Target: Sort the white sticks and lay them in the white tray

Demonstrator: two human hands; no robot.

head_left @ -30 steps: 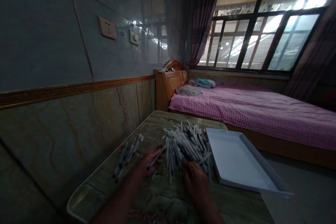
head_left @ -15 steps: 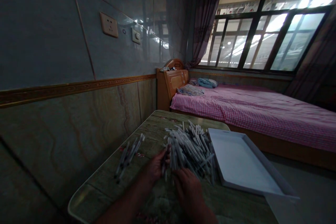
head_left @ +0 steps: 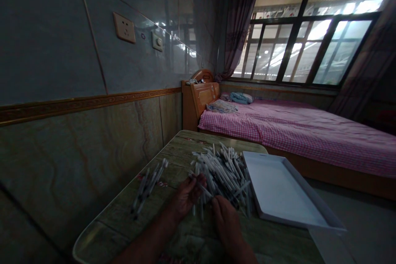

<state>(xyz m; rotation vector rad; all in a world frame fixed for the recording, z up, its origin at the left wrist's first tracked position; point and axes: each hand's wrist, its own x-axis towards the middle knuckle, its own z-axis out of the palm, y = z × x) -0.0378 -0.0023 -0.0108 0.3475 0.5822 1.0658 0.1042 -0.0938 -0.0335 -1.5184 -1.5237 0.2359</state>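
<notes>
A large heap of slim whitish pens (head_left: 221, 169) lies on the table (head_left: 111, 231), some with dark ends. At the heap's near left edge my left hand (head_left: 187, 196) is closed on a pen (head_left: 204, 190) that slants down to the right. My right hand (head_left: 227, 220) has its thumb and fingers pinched at that pen's lower end. Blur hides the exact grip, and I cannot tell whether the left palm holds further pens. Apart from the heap, to the left, a small group of pens (head_left: 150, 185) lies roughly parallel.
A shallow white tray (head_left: 281, 189) rests on the table's right side and overhangs its edge. The tiled wall (head_left: 130, 136) runs along the left. Beyond the table stands a bed (head_left: 278, 121) with a pink checked cover.
The pen between my hands has gone from near upright to slanted. My right hand has shifted slightly right and met its lower end. The view has turned a little.
</notes>
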